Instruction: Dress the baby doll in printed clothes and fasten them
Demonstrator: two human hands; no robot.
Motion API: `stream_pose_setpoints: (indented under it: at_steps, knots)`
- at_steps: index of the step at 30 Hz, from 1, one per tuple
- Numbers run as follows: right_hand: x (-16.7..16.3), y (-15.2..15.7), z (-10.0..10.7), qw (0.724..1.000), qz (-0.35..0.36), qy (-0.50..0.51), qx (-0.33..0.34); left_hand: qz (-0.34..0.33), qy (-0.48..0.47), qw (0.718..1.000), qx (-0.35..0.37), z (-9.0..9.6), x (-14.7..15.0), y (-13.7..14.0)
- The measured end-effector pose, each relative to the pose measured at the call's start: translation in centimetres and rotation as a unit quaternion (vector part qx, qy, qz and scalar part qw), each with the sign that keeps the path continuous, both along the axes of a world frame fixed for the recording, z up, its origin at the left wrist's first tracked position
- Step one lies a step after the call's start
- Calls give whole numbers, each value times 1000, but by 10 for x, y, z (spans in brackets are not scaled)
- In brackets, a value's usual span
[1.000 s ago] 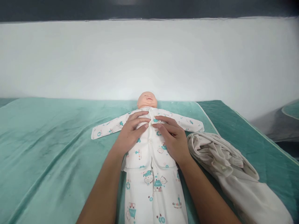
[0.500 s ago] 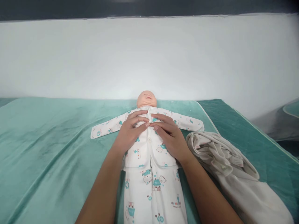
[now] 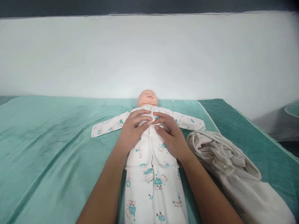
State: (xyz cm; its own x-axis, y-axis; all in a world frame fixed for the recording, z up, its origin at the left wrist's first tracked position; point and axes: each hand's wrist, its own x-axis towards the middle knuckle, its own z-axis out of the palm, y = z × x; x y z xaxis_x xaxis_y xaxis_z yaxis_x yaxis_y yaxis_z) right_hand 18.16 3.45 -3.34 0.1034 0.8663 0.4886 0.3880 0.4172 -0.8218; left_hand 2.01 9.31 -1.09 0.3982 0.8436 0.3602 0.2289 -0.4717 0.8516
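Observation:
A baby doll (image 3: 148,98) lies on its back, its head towards the wall. It wears a white baby shirt (image 3: 149,155) with teal and brown prints, sleeves spread to both sides, and matching pants (image 3: 155,196) below. My left hand (image 3: 135,129) rests on the chest, its thumb and fingers closed at the shirt's front edge. From the other side, my right hand (image 3: 170,132) meets it there, fingertips bent onto the same edge near the upper chest. A button (image 3: 151,139) shows just beneath the fingers; what lies between the fingertips is hidden.
Crumpled white cloth (image 3: 217,152) lies to the right, beside my right forearm. Under everything is a light teal sheet (image 3: 53,146), with a darker green cover (image 3: 243,137) at the right. A white wall (image 3: 149,53) stands behind the doll's head.
The view has shifted slightly. Both hands stay at the shirt's front edge, with only a small shift of the right fingertips.

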Motion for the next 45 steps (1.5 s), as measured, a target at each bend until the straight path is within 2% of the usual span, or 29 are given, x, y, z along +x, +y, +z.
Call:
stream_pose_setpoints:
  at_steps: [8, 12, 16, 19, 22, 27, 36, 45]
  knots:
    - [-1, 0, -2, 997, -20, 58, -39, -48, 15, 999, -15, 5, -5, 1]
    - [1, 1, -1, 997, -16, 78, -19, -69, 8, 997, -23, 6, -8, 1]
    - [4, 2, 0, 997, -10, 73, 2, -88, 18, 996, -29, 10, -11, 0]
    - [6, 1, 0, 997, -4, 71, 8, -106, 64, 992, -17, 14, -15, -1]
    - [7, -1, 3, 997, 10, 73, 11, -122, 102, 987, -36, 17, -21, -1]
    - [8, -7, 9, 998, 60, 10, 9, -160, 124, 978, -53, 17, -31, 1]
    - [7, -6, 10, 997, 79, 9, 25, -174, 162, 971, -26, 15, -33, 4]
    - [7, -9, 7, 998, 41, 22, 39, -173, 154, 972, -31, 16, -32, 3]
